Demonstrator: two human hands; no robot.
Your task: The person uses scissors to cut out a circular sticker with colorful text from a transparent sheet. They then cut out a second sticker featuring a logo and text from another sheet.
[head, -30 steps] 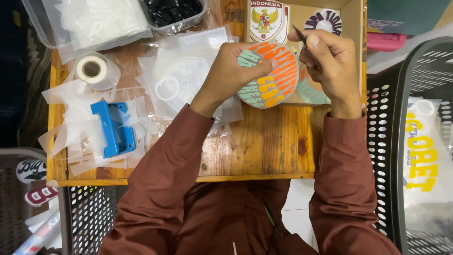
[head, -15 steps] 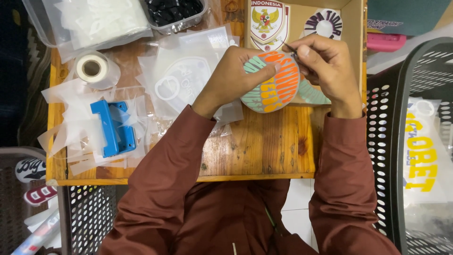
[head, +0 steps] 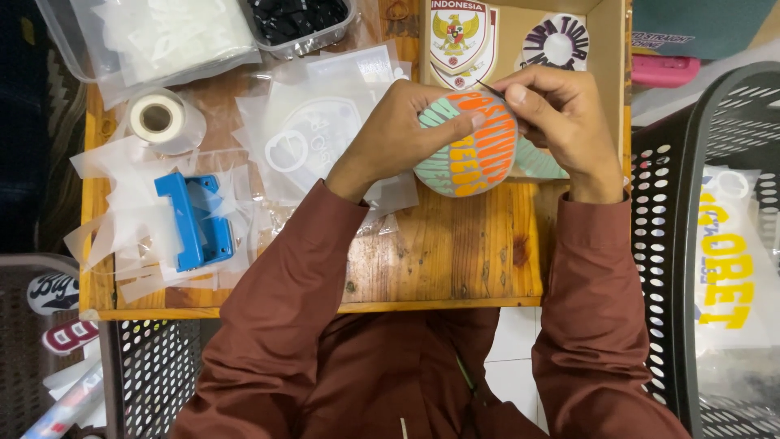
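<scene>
My left hand holds a round sticker with orange and mint-green lettering by its left edge, thumb pressed on its face. My right hand pinches a thin dark pointed tool whose tip touches the sticker's upper edge. Both hands hover over a small wooden table. Behind them sits an open cardboard box holding a shield-shaped emblem sticker and a round black-and-white sticker.
A blue hole punch lies on the left among several clear plastic sleeves. A tape roll and plastic containers stand at the back left. Black mesh baskets flank the table on both sides.
My left hand has tilted and turned the round sticker, lowering it slightly. My right hand has brought the tool's tip from above the sticker to its upper edge.
</scene>
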